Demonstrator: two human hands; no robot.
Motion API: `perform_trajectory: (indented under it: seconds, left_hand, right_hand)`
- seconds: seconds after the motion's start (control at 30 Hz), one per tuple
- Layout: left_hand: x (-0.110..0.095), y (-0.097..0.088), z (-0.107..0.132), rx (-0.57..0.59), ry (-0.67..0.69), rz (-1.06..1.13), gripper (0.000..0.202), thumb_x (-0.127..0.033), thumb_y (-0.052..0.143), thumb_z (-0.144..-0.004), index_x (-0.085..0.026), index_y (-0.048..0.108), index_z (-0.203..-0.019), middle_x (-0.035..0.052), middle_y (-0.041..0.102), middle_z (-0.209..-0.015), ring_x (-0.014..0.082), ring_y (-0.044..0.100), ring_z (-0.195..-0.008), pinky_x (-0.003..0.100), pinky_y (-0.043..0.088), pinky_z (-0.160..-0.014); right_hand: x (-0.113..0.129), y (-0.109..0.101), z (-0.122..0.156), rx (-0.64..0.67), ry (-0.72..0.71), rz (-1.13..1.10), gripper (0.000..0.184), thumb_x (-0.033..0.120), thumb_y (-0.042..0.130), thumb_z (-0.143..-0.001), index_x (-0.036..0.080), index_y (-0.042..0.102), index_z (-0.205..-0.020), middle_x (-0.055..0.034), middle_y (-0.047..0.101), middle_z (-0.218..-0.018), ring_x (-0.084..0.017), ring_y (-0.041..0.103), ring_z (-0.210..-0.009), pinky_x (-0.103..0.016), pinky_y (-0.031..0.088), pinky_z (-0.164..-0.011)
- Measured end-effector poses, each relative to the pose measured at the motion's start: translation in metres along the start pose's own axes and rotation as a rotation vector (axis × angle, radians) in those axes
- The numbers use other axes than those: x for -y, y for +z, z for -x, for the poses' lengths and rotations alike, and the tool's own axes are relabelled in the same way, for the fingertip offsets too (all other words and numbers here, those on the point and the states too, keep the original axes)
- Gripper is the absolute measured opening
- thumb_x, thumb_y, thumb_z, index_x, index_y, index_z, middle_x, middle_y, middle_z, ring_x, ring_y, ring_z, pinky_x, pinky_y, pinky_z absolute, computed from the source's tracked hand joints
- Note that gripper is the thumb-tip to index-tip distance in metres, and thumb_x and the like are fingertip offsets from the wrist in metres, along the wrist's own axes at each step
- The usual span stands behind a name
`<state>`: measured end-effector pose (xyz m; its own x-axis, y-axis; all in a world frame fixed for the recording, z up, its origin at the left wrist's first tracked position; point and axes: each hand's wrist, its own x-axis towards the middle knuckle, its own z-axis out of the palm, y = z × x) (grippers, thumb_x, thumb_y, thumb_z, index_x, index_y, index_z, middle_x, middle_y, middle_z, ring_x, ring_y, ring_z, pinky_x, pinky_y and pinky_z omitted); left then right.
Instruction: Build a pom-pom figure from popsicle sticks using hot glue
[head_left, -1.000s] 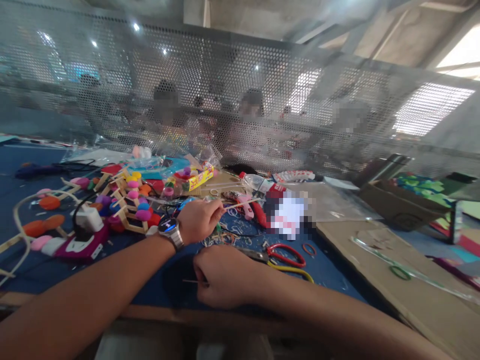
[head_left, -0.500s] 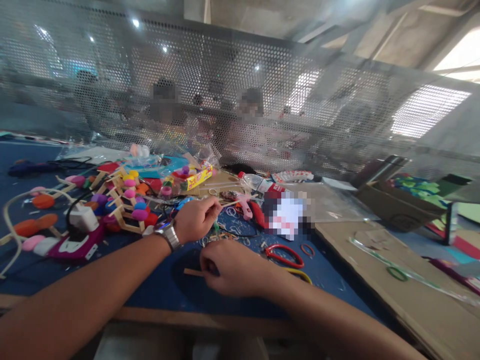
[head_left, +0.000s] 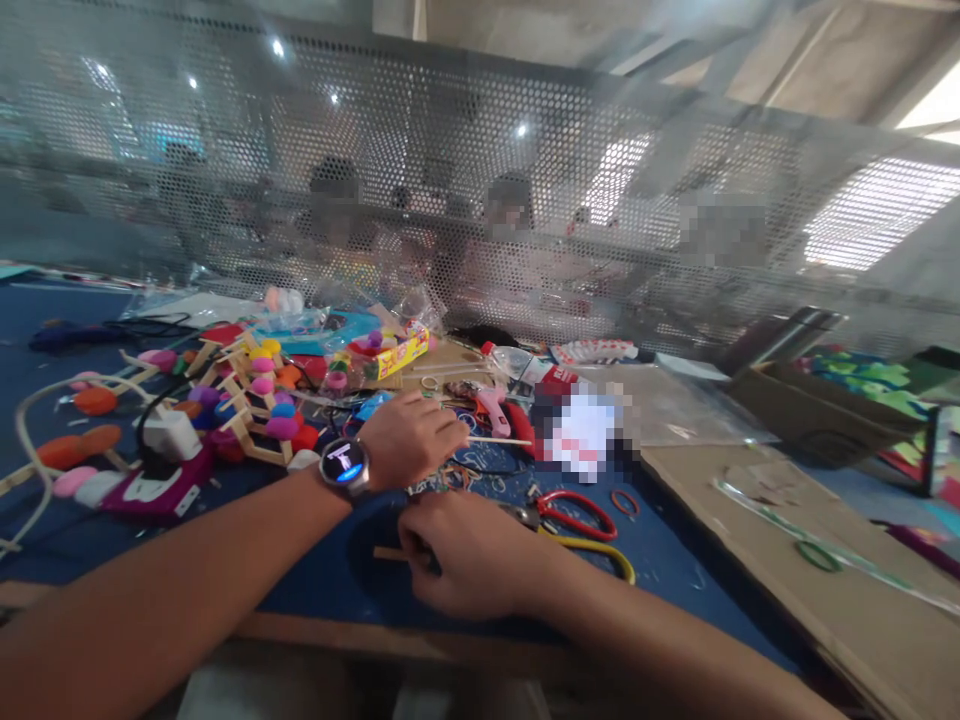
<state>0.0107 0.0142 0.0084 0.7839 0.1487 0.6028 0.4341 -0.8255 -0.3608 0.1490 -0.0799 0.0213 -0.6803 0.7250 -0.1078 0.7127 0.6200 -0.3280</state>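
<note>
My left hand (head_left: 409, 440), a watch (head_left: 345, 465) on its wrist, is closed with a thin wooden stick (head_left: 499, 441) pointing out to the right from its fingers. Just in front of it, my right hand (head_left: 469, 555) is curled low over the blue table, its fingertips mostly hidden. A flat wooden strip (head_left: 388, 553) juts out leftward from this hand's grip. Beside the right hand lie scissors with one red handle (head_left: 581, 510) and one yellow handle (head_left: 611, 552). Beyond the left hand rests a pink glue gun (head_left: 493, 410).
Wooden-stick pieces with coloured pompoms (head_left: 262, 410) crowd the left, near a purple power strip (head_left: 161, 485). A plastic bottle (head_left: 517, 365) lies behind a bright pixelated patch. Cardboard (head_left: 750, 540) covers the right side, and a perforated metal screen (head_left: 420, 170) stands behind.
My left hand has turned, so the watch face now shows and the thin stick has swung to point right. The right hand has barely moved, still on the strip.
</note>
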Motion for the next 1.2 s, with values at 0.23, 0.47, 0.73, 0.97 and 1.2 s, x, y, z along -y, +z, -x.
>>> perform_trajectory:
  seconds: [0.23,0.47,0.73,0.97,1.2]
  left_hand:
    - [-0.005,-0.003,-0.001,0.004,0.032,-0.050,0.016,-0.023,0.056,-0.100,-0.017,0.065,-0.088,0.0022,0.068,-0.074,0.0178,0.061,-0.073,0.034,0.037,-0.068]
    - [-0.005,-0.005,-0.003,-0.031,0.029,-0.060,0.023,-0.026,0.050,-0.103,-0.017,0.063,-0.087,0.0012,0.068,-0.073,0.0174,0.060,-0.069,0.035,0.034,-0.068]
    - [-0.005,-0.002,-0.001,-0.029,0.014,-0.049,0.021,-0.024,0.048,-0.104,-0.017,0.065,-0.093,0.0005,0.068,-0.071,0.0167,0.060,-0.067,0.034,0.032,-0.067]
    - [-0.006,-0.001,0.000,-0.037,-0.011,-0.041,0.019,-0.023,0.048,-0.103,-0.018,0.062,-0.092,-0.0007,0.069,-0.072,0.0178,0.061,-0.066,0.036,0.035,-0.067]
    - [-0.007,-0.002,-0.001,-0.063,-0.030,-0.003,0.021,-0.021,0.046,-0.103,-0.018,0.061,-0.088,-0.0010,0.068,-0.068,0.0179,0.061,-0.064,0.035,0.036,-0.067]
  right_hand:
    - [-0.001,0.001,0.000,-0.022,0.030,0.024,0.013,0.022,0.060,-0.079,0.018,0.070,-0.086,-0.0063,0.074,-0.079,-0.017,0.061,-0.063,-0.028,0.028,-0.054]
    - [-0.003,0.009,-0.002,-0.072,-0.129,0.051,0.004,0.018,0.061,-0.072,0.017,0.065,-0.074,-0.0052,0.069,-0.074,-0.018,0.057,-0.070,-0.028,0.033,-0.059]
    - [-0.006,0.010,-0.002,-0.105,-0.138,-0.007,0.018,0.016,0.060,-0.080,0.017,0.069,-0.095,-0.0063,0.072,-0.088,-0.019,0.062,-0.077,-0.028,0.038,-0.063]
    - [-0.007,0.012,-0.004,-0.084,-0.192,0.134,0.024,0.019,0.054,-0.093,0.014,0.071,-0.110,-0.0110,0.074,-0.097,-0.021,0.065,-0.086,-0.029,0.043,-0.068]
    - [-0.006,0.009,-0.004,-0.091,-0.249,0.033,0.020,0.025,0.056,-0.096,0.018,0.072,-0.103,-0.0062,0.073,-0.093,-0.017,0.064,-0.079,-0.027,0.043,-0.066]
